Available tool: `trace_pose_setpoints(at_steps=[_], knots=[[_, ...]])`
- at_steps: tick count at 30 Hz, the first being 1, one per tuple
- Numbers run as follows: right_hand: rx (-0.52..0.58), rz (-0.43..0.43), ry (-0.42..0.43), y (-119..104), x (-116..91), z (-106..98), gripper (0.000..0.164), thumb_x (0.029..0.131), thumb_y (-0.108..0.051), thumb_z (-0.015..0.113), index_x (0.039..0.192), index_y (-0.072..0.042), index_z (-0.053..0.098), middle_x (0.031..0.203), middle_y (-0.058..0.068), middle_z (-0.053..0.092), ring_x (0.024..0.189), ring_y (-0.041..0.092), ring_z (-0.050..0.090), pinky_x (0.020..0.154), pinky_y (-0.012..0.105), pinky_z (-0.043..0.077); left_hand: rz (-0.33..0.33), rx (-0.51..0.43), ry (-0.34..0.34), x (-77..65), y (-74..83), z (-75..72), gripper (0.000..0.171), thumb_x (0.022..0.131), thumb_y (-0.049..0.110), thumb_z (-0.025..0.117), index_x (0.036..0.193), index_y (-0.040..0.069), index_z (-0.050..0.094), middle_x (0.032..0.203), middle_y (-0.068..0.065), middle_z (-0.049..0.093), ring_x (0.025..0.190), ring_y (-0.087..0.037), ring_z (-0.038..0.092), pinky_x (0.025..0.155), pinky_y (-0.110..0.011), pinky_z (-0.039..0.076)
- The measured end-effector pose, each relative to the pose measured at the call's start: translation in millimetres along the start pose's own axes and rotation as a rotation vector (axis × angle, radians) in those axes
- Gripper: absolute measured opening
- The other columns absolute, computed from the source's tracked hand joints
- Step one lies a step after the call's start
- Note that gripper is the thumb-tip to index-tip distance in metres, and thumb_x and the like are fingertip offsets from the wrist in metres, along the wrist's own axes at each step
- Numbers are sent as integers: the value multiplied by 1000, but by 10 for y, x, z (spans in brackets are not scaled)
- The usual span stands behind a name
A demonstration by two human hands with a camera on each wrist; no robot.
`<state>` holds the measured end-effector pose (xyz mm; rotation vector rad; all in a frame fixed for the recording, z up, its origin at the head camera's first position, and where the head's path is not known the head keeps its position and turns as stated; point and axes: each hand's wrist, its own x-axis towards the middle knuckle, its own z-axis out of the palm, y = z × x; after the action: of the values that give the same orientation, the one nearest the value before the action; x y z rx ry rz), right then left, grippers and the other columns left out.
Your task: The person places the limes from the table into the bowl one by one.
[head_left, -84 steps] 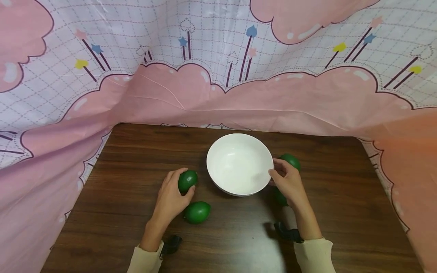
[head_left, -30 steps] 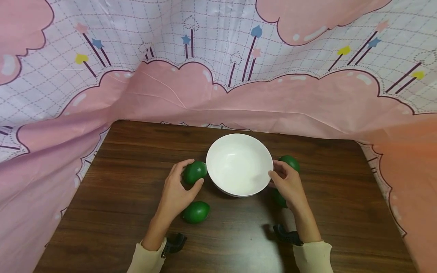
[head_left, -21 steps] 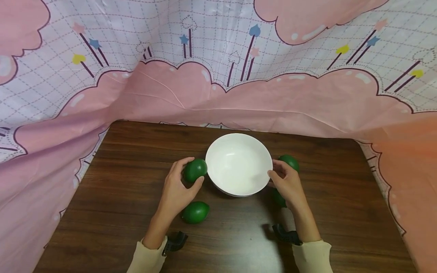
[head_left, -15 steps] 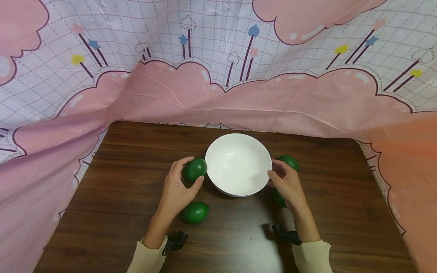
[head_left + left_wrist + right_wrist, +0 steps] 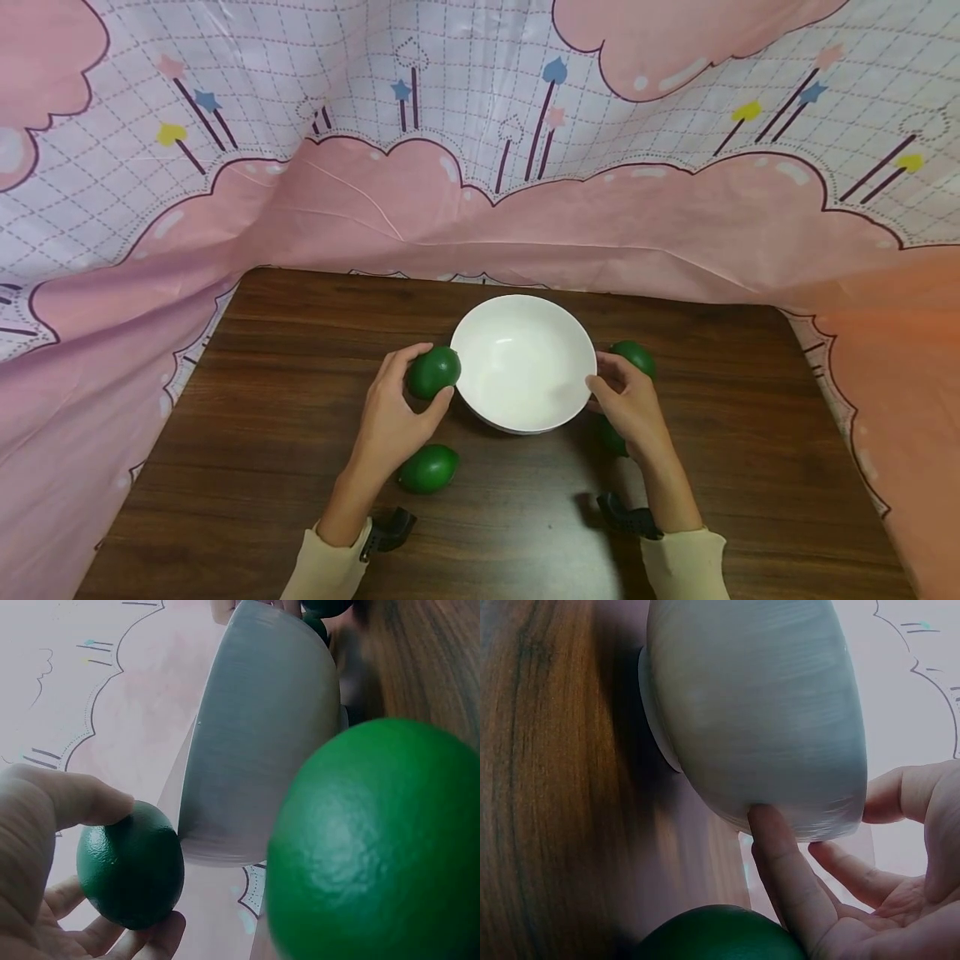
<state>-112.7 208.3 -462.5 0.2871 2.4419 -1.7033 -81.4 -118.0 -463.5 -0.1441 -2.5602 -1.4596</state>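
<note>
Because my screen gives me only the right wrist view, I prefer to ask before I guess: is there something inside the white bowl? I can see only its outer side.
Observer: No. The head view shows the inside of the white bowl, and nothing lies in it.
Operator: Thank you. What is happening on the far left side of it, please?
Observer: The left grip holds a green fruit beside the rim; whether the two touch, I cannot tell.
Operator: Understood. Is anything else near there?
Observer: Yes, another green fruit lies on the table, just below that grip in the head view.
</note>
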Motion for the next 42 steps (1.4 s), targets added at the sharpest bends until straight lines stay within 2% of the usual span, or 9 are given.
trace_pose_setpoints(at_steps=[7,14,21,29,34,42], knots=[[0,-4,-8,11,62,-28,48,106,-20,60,151,-4,53,145,25,60,123,36,68,80,30,67,30,17,17,59,44,27,62,89,21,84,145,14,58,138,-10,60,119,-31,66,98,-55,59],[2,0,-12,22,106,-34,49,106,-19,61,151,-5,53,145,24,60,123,36,68,79,29,67,52,83,12,89,88,98,63,89,23,83,146,17,58,140,-8,58,123,-30,64,100,-55,58],[7,12,-10,15,105,-27,49,106,-21,60,151,-5,54,147,24,60,123,36,68,80,29,66,58,90,16,103,100,123,63,89,23,83,147,15,58,139,-8,58,123,-29,63,101,-54,58],[15,-4,-1,7,104,-33,47,106,-21,60,150,-4,55,144,24,61,118,30,70,80,30,67,93,101,18,160,144,114,62,89,24,83,146,16,58,139,-6,59,122,-28,64,101,-53,58],[22,-8,-3,23,109,-23,48,106,-21,60,150,-4,54,145,24,61,117,29,71,81,31,67,94,93,5,184,161,124,62,89,23,83,145,16,59,138,-7,59,122,-28,64,101,-53,58],[16,5,-2,28,103,-17,50,106,-23,59,152,-5,53,148,23,60,125,36,68,81,31,67,74,116,-20,203,166,153,61,89,25,83,145,22,58,140,-5,58,125,-28,62,103,-55,57]])
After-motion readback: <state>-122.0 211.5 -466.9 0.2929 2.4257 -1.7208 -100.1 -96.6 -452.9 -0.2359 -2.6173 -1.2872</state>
